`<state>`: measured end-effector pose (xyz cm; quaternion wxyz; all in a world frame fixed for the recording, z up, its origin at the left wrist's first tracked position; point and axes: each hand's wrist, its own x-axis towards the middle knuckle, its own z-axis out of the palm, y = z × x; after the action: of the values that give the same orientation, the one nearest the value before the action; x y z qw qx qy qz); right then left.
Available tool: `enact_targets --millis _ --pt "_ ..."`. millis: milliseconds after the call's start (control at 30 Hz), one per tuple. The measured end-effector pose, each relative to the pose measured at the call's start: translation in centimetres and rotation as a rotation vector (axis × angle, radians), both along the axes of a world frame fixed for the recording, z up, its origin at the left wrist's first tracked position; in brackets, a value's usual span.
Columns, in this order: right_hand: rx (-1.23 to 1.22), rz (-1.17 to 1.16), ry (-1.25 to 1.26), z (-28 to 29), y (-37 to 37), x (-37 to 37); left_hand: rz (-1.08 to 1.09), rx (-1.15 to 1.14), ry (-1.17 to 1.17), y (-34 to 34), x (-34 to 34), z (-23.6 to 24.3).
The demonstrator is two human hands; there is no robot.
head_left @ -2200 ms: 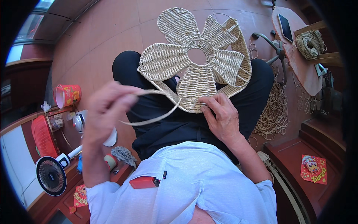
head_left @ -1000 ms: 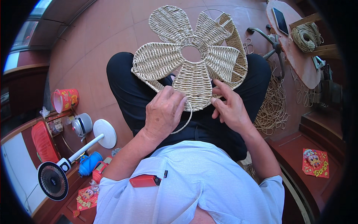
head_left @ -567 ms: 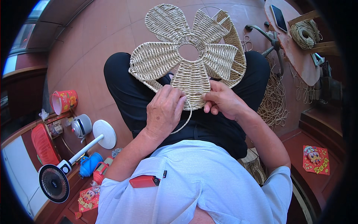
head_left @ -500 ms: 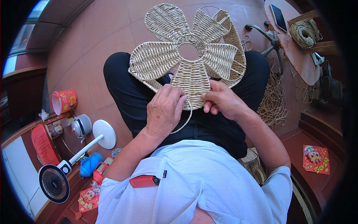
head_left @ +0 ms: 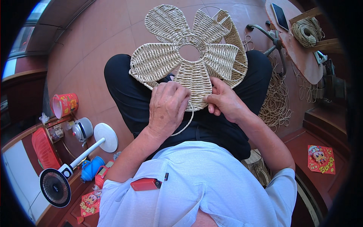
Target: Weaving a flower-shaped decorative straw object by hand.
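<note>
Single head view, looking steeply down, close, lap probably centred

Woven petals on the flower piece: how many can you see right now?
5 on the woven flower: upper left, left, bottom under both hands, right, upper right. A further part behind the right side may be hidden.

Bright, even daylight; soft shadows under the hands [head_left: 196, 104] on the dark lap. Centre sharp. Strong fisheye bending toward the rim, black vignette at corners. Pale glare upper left.
</note>
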<state>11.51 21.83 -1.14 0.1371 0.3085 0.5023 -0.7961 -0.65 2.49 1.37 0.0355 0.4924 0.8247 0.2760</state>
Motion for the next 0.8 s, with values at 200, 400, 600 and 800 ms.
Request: enact_targets --millis 200,400,600,800 --pt "0.01 0.009 0.004 0.7 0.3 -0.2 -0.119 0.039 -0.04 1.0 0.5 -0.8" --pt "-0.046 0.04 -0.03 0.9 1.1 -0.5 -0.131 0.021 -0.028 1.3 0.7 -1.1" --pt "-0.16 0.068 -0.052 0.2 2.4 -0.4 -0.149 -0.015 -0.137 2.0 0.1 -0.1" --pt "-0.015 0.005 -0.089 3.1 2.0 0.5 -0.236 -0.084 -0.141 2.9 -0.9 0.0"
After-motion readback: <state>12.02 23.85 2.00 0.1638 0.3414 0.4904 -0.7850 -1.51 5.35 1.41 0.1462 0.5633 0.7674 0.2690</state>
